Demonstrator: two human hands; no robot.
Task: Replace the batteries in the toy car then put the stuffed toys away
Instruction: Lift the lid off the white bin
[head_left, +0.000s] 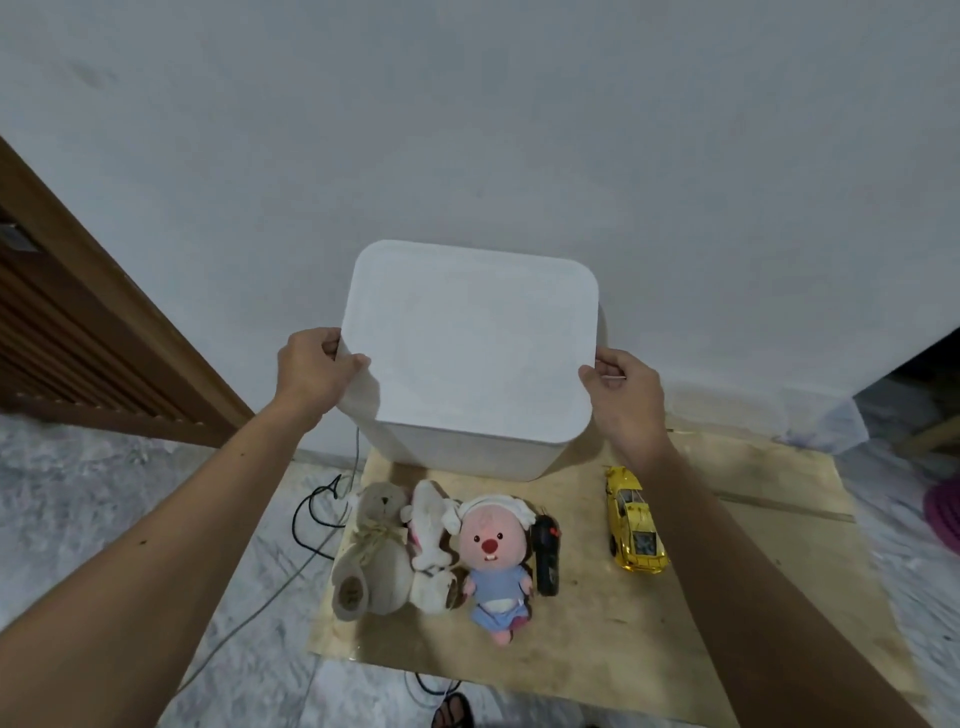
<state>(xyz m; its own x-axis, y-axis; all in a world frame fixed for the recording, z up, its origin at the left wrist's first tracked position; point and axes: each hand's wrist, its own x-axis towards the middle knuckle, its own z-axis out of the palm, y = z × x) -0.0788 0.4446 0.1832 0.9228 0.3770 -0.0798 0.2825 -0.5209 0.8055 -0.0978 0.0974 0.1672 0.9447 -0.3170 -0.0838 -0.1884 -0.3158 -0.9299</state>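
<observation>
A white foam lid (470, 343) sits on top of a white storage box (467, 449) at the back of a wooden board. My left hand (311, 371) grips the lid's left edge and my right hand (626, 387) grips its right edge. In front of the box lie three stuffed toys: a beige bear (371, 551), a white bunny (431, 525) and a pink-faced doll in a blue dress (496, 558). A black remote control (547, 553) lies beside the doll. The yellow toy car (635, 519) stands on the board to the right.
The wooden board (727, 571) lies on a marble floor. Black and grey cables (317, 514) trail off its left edge. A brown louvred door (78, 332) stands at the left, a white wall behind. A sandalled foot (452, 712) shows at the bottom.
</observation>
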